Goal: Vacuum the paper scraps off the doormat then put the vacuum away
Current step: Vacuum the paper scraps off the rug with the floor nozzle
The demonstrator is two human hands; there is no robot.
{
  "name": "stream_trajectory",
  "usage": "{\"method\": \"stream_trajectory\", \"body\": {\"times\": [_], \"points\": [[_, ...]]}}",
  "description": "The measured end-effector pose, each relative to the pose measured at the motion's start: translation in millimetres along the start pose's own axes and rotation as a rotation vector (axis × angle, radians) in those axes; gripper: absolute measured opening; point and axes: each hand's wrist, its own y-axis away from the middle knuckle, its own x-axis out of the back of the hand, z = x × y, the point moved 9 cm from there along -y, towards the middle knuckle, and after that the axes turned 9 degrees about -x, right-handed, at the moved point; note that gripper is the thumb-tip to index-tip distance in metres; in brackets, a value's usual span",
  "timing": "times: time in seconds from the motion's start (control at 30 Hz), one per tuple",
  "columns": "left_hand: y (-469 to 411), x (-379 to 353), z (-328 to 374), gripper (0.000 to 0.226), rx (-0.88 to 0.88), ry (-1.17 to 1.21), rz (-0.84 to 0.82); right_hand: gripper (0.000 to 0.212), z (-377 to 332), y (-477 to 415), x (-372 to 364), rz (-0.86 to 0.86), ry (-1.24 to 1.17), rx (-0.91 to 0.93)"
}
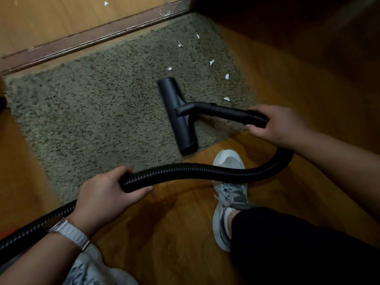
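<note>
A shaggy olive doormat lies on the wooden floor in front of a door sill. Several white paper scraps dot its far right part. The black vacuum floor nozzle rests flat on the mat, left of the scraps. My right hand grips the ribbed hose end just behind the nozzle's tube. The black corrugated hose loops down and left to my left hand, which is closed around it. The hose runs on past my left wrist to the lower left edge.
A dark wooden door sill runs behind the mat, with one scrap on the floor beyond it. My grey sneakers stand on the wooden floor by the mat's near edge. A dark wall rises at the right.
</note>
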Motion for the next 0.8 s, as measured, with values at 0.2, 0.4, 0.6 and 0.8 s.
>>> {"method": "stream_trajectory", "body": {"times": [0.2, 0.4, 0.6, 0.8], "points": [[0, 2, 1, 0.074, -0.041, -0.002, 0.056, 0.042, 9, 3, 4, 0.002, -0.010, -0.029], [-1, 7, 5, 0.073, -0.066, -0.034, 0.081, 0.040, 70, 39, 23, 0.143, -0.231, -0.333], [1, 8, 8, 0.081, -0.049, 0.000, 0.066, 0.041, 104, 48, 17, 0.174, -0.293, -0.497], [-1, 0, 4, 0.071, -0.014, 0.012, -0.013, 0.040, 97, 37, 2, 0.080, -0.285, -0.466]]}}
